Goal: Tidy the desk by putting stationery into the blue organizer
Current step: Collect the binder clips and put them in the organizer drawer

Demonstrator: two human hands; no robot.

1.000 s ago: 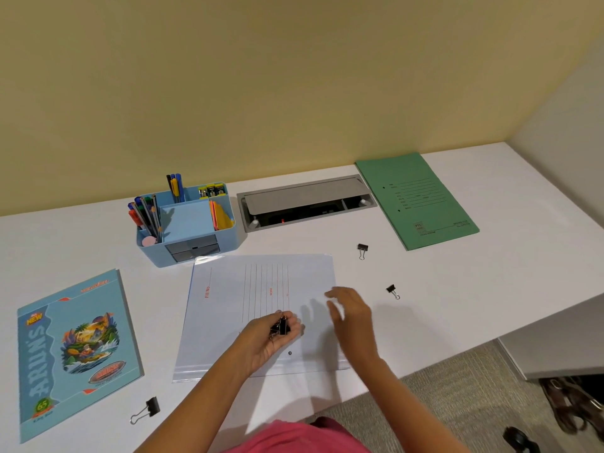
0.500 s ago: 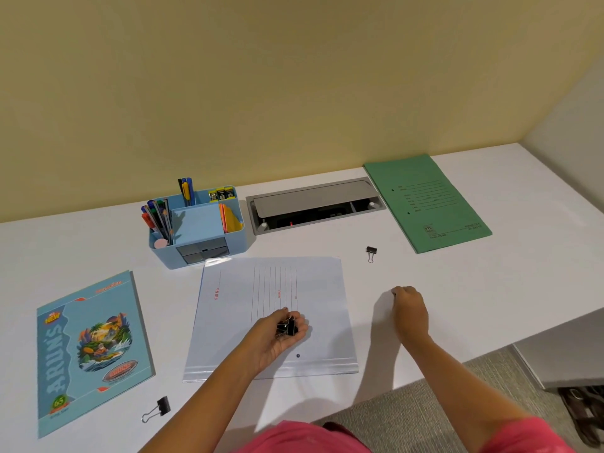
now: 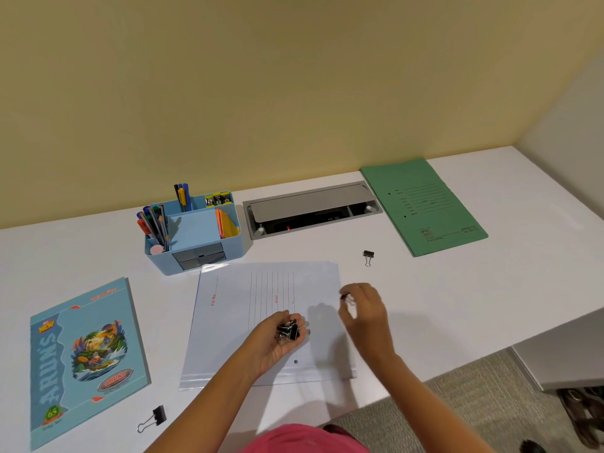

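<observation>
Hands both occupied. One loose binder clip [image 3: 158, 415] lies at the front left of the desk [image 3: 490, 289]; the blue organizer [image 3: 234, 246] stands at the rear, behind the clear file [image 3: 228, 338]. Left hand [image 3: 277, 341], palm up over the file, cups a cluster of clips [image 3: 289, 331]. Right hand [image 3: 367, 310] pinches a small clip [image 3: 347, 298]. Another clip [image 3: 368, 255] lies on the desk beyond it.

Bright, even light from overhead, no hard glare. White worktop [image 3: 474, 305] nearly washed out, little texture. Soft grey shadow on plastic file [image 3: 228, 322] just left of right hand [image 3: 362, 308]. That hand slightly motion-blurred; the pinched item is prob. a binder clip [image 3: 347, 298]. Wide-angle bends worktop edges.
</observation>
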